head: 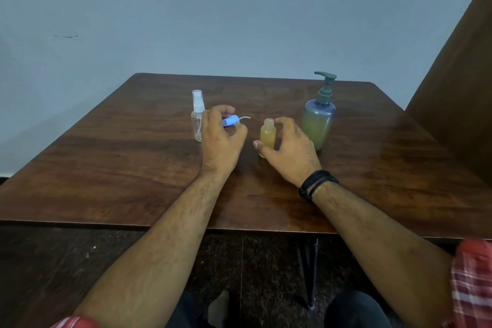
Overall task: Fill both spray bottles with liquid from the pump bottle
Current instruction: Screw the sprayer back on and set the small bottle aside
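Standing upright near the middle of the wooden table (133,168), the small uncapped spray bottle (267,136) serves as the landmark here; it is filled with yellowish liquid almost to its open neck. The right hand (288,150) cups around this bottle from its right side, fingers curved and spread fairly wide: the thumb tip lies low at the bottle's near left, and the index finger arches beside the neck. Whether the fingers actually press the bottle or only surround it cannot be told. A black band (316,184) wraps the right wrist.

Left of the filled bottle, the left hand (222,136) holds the blue spray cap (230,120) in a narrow pinch of curled fingers and thumb. The cap lies sideways, and its thin white dip tube (245,118) points toward the filled bottle without reaching it.

Farther left, just beyond the left hand, stands the clear spray bottle (197,121), upright and seemingly empty, with its white sprayer and clear overcap still on.

Right of the filled bottle, close behind the right hand, stands the pump bottle (319,120), upright, with a grey-green pump head whose nozzle points left. Its bluish body holds yellow-green liquid to about two thirds.

Red plaid sleeves (472,282) show at the lower frame edges.
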